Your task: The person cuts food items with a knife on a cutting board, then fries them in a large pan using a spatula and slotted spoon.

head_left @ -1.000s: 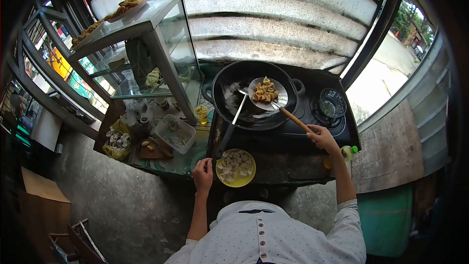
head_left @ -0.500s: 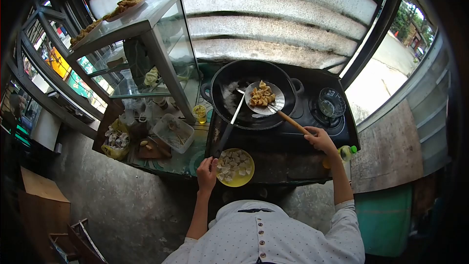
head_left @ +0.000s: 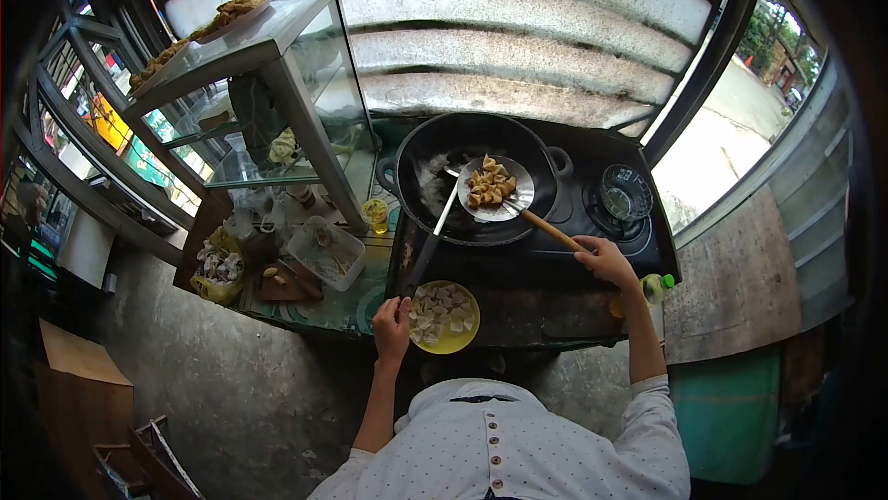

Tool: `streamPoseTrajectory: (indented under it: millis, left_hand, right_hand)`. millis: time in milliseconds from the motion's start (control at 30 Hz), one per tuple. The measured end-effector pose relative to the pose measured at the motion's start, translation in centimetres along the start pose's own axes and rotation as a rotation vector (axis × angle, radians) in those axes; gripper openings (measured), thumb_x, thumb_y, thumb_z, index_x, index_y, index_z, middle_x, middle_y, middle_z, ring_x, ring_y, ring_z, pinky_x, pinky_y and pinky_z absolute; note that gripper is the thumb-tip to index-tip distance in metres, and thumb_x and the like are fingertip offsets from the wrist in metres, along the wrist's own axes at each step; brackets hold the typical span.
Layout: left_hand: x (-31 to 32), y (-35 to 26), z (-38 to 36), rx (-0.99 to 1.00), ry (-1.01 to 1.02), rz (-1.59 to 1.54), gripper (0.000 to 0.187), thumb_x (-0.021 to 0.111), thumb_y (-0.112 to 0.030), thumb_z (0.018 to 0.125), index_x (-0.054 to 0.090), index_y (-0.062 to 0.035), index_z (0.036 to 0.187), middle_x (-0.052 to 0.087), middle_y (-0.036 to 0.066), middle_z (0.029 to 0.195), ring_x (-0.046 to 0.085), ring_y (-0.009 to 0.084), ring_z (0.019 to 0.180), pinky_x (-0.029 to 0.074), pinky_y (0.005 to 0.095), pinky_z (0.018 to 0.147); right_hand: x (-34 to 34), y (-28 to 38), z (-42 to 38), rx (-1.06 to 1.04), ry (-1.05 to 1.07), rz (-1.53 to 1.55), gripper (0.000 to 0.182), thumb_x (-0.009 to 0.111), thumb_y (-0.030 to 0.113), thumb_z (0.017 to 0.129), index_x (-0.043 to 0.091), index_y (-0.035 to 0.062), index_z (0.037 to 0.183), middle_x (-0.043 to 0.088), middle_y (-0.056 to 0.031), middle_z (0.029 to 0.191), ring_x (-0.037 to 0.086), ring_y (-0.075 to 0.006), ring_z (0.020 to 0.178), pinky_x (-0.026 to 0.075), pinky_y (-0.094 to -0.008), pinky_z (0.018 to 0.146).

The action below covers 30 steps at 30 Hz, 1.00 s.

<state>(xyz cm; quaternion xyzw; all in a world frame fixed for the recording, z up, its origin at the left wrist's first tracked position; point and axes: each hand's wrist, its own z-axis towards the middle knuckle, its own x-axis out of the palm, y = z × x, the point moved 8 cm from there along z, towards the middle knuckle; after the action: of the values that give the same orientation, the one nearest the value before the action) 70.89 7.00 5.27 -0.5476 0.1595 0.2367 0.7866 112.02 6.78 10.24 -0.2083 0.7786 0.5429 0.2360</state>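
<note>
My right hand (head_left: 607, 264) is closed round the wooden handle of a metal skimmer (head_left: 525, 191). Golden-brown fried dumplings (head_left: 490, 183) lie heaped in the skimmer's bowl, which is over the black wok (head_left: 513, 133). In my left hand (head_left: 391, 323) is the end of the black handle of a long spatula (head_left: 446, 211). The spatula's metal shaft reaches into the wok along the skimmer's left side, its tip partly hidden. Bubbling oil (head_left: 433, 181) shows at the wok's left. Close beside my left hand, a yellow plate (head_left: 453, 344) bears several pale uncooked pieces (head_left: 442, 308).
A glass bowl (head_left: 627, 193) stands on the right burner of the stove (head_left: 592, 246). A green-capped bottle (head_left: 658, 288) is near my right forearm. To the left are a clear plastic tub (head_left: 328, 252), a glass of yellow liquid (head_left: 376, 215) and a glass display case (head_left: 319, 84).
The skimmer with the dumplings has shifted slightly left, and the dumplings have settled a little differently in it. Both hands keep their grips.
</note>
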Motion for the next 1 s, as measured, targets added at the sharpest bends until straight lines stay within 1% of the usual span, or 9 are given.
streamPoseTrajectory:
  millis: [433,700,1000]
  left_hand:
    - [-0.08,-0.15,0.05,0.002,-0.009,-0.005,0.032,0.051,-0.021,0.09,0.052,0.0048,0.071,0.054,0.014,0.064,0.054,0.0267,0.058,0.04,0.0337,0.054]
    - [-0.05,-0.15,0.08,-0.02,0.023,0.009,0.033,0.051,-0.022,0.09,0.052,0.0051,0.071,0.054,0.014,0.064,0.055,0.028,0.059,0.04,0.0343,0.054]
    - [-0.13,-0.21,0.05,-0.008,0.009,0.008,0.032,0.051,-0.021,0.09,0.052,0.0049,0.071,0.054,0.014,0.064,0.055,0.0292,0.059,0.04,0.0349,0.054]
  right_hand:
    - [-0.02,0.37,0.14,0.032,0.041,-0.02,0.041,0.06,0.02,0.082,0.052,0.0076,0.121,0.045,0.0046,0.059,0.038,-0.0031,0.046,0.032,-0.0193,0.041]
    - [0.06,0.07,0.41,0.046,0.054,-0.014,0.042,0.06,0.02,0.083,0.052,0.0092,0.122,0.045,0.0042,0.058,0.038,-0.0035,0.045,0.032,-0.0196,0.04]
    - [0.1,0.06,0.39,0.051,0.059,-0.012,0.041,0.06,0.02,0.083,0.052,0.0099,0.122,0.044,0.0039,0.057,0.038,-0.0039,0.045,0.032,-0.0201,0.04]
